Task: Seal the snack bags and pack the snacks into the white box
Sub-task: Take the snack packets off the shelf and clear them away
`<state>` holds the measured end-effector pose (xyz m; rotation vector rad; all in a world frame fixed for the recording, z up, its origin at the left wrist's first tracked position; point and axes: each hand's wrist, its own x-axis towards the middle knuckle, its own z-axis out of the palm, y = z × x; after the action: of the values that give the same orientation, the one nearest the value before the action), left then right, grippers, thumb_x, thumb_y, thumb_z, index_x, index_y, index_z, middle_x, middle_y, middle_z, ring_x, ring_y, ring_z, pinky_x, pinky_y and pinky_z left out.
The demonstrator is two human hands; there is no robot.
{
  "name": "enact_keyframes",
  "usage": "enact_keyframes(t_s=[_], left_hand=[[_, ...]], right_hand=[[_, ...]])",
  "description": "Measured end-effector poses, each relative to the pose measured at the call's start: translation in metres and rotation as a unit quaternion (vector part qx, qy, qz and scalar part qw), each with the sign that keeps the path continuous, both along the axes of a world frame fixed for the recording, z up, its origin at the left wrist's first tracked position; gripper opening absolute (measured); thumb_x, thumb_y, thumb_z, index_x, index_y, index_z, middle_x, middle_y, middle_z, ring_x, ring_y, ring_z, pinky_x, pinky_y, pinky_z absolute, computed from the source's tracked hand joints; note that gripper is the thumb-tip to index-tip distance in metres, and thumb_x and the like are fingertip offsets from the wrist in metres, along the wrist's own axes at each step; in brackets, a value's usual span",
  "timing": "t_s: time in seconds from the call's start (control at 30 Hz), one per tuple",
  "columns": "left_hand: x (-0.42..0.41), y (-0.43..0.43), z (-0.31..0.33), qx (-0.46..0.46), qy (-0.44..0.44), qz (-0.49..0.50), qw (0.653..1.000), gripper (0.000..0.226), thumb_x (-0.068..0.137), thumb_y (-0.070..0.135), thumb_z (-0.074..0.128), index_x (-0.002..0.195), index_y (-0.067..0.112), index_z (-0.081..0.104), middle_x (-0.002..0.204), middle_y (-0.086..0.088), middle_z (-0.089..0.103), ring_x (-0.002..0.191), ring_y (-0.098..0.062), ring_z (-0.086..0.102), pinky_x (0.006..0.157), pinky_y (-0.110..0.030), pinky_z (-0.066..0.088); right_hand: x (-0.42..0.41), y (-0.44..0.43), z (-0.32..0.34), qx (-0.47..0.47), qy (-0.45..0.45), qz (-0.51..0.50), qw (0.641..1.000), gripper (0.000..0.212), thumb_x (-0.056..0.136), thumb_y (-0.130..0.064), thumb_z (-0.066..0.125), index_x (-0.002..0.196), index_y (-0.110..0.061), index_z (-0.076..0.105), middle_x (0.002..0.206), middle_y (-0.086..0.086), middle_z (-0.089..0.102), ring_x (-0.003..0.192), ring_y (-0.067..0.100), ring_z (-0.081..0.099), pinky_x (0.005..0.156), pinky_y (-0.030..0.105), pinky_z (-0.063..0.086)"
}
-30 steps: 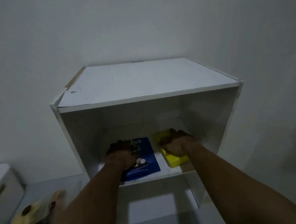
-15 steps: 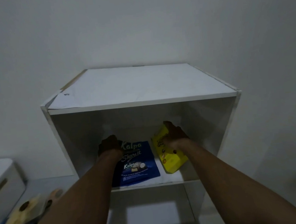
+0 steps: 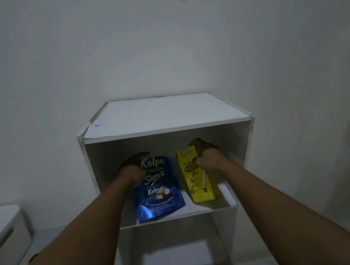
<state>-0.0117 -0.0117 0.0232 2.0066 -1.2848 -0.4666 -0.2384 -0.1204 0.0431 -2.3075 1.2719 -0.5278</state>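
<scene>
So the blue Kalpa bag (image 3: 158, 187) is propped up on the upper shelf (image 3: 227, 202) of the white open cabinet (image 3: 163, 114), bottom edge hanging a bit over the front. Left hand (image 3: 131, 168) has its grip clenched on the bag's top left corner. Just beside it the yellow snack box (image 3: 200, 181) stands tilted, right hand (image 3: 206, 155) grasping its top. A white box (image 3: 6, 232) with a handle slot sits well apart, low on the left
</scene>
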Motion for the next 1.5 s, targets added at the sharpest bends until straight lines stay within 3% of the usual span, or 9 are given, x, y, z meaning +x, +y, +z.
enact_keyframes(t_s=[0.1,0.17,0.3,0.47,0.63,0.7,0.97,1.1,1.5], left_hand=[[-0.004,0.02,0.016,0.002,0.004,0.02,1.0,0.024,0.094,0.001,0.053,0.117,0.0,0.063,0.11,-0.018,0.065,0.094,-0.027,0.06,0.08,-0.034,0.05],[-0.004,0.034,0.021,-0.014,0.013,0.006,1.0,0.021,0.094,0.005,0.057,0.113,0.002,0.064,0.11,-0.018,0.067,0.097,-0.028,0.063,0.086,-0.04,0.054],[-0.018,0.072,0.033,-0.053,0.003,-0.078,0.995,0.035,0.092,0.002,0.06,0.126,0.013,0.062,0.108,-0.012,0.068,0.094,-0.025,0.065,0.077,-0.038,0.057],[-0.04,0.121,0.034,-0.058,0.02,-0.178,0.982,0.043,0.092,-0.001,0.059,0.131,0.018,0.061,0.112,-0.015,0.065,0.094,-0.028,0.066,0.076,-0.04,0.058],[-0.07,0.151,0.028,-0.092,0.008,-0.241,0.966,0.04,0.087,-0.003,0.065,0.118,0.021,0.068,0.115,-0.015,0.067,0.097,-0.031,0.067,0.079,-0.046,0.059],[-0.088,0.153,0.025,-0.109,-0.01,-0.265,0.958,0.04,0.085,0.001,0.067,0.115,0.029,0.069,0.113,-0.012,0.069,0.094,-0.026,0.067,0.079,-0.042,0.059],[-0.185,0.178,0.017,-0.115,0.009,-0.344,0.932,0.04,0.095,0.006,0.055,0.133,0.017,0.061,0.117,-0.006,0.066,0.092,-0.016,0.059,0.076,-0.026,0.046],[-0.244,0.179,-0.012,-0.094,0.03,-0.374,0.922,0.039,0.094,0.006,0.057,0.132,0.016,0.063,0.126,-0.009,0.066,0.105,-0.022,0.062,0.084,-0.025,0.046],[-0.43,0.175,-0.183,0.028,0.048,-0.438,0.897,0.036,0.095,0.003,0.058,0.129,0.013,0.064,0.126,-0.012,0.066,0.096,-0.016,0.059,0.082,-0.022,0.047]], right_hand=[[-0.01,0.029,0.01,-0.016,-0.006,-0.012,1.0,0.046,0.076,-0.007,0.064,0.116,-0.025,0.051,0.099,0.007,0.066,0.089,0.027,0.066,0.071,0.035,0.056],[-0.017,0.053,0.015,-0.027,-0.014,-0.017,0.999,0.057,0.077,-0.004,0.062,0.126,-0.028,0.049,0.107,0.005,0.066,0.09,0.023,0.065,0.072,0.032,0.056],[-0.036,0.112,0.019,-0.046,-0.018,-0.042,0.998,0.077,0.076,-0.003,0.058,0.144,-0.036,0.046,0.136,0.0,0.06,0.118,0.022,0.06,0.09,0.029,0.051],[-0.07,0.195,0.018,-0.064,-0.011,-0.122,0.99,0.073,0.077,-0.004,0.061,0.144,-0.031,0.049,0.138,0.002,0.06,0.125,0.022,0.056,0.094,0.025,0.044],[-0.111,0.27,0.009,-0.066,0.001,-0.204,0.977,0.074,0.079,-0.005,0.06,0.147,-0.029,0.045,0.141,0.003,0.057,0.13,0.023,0.052,0.098,0.026,0.042],[-0.131,0.295,0.005,-0.061,0.001,-0.234,0.97,0.072,0.081,-0.005,0.059,0.147,-0.028,0.045,0.14,0.003,0.058,0.129,0.023,0.052,0.094,0.022,0.04],[-0.217,0.368,-0.025,-0.032,-0.02,-0.341,0.939,0.07,0.081,-0.011,0.066,0.144,-0.037,0.049,0.14,-0.002,0.058,0.126,0.02,0.055,0.096,0.028,0.046],[-0.267,0.394,-0.054,-0.008,-0.019,-0.383,0.924,0.068,0.081,-0.012,0.071,0.142,-0.036,0.051,0.139,0.0,0.058,0.125,0.021,0.055,0.094,0.027,0.045],[-0.427,0.425,-0.23,0.061,-0.001,-0.505,0.861,0.064,0.084,-0.011,0.06,0.145,-0.027,0.049,0.117,0.014,0.057,0.116,0.032,0.056,0.093,0.029,0.042]])
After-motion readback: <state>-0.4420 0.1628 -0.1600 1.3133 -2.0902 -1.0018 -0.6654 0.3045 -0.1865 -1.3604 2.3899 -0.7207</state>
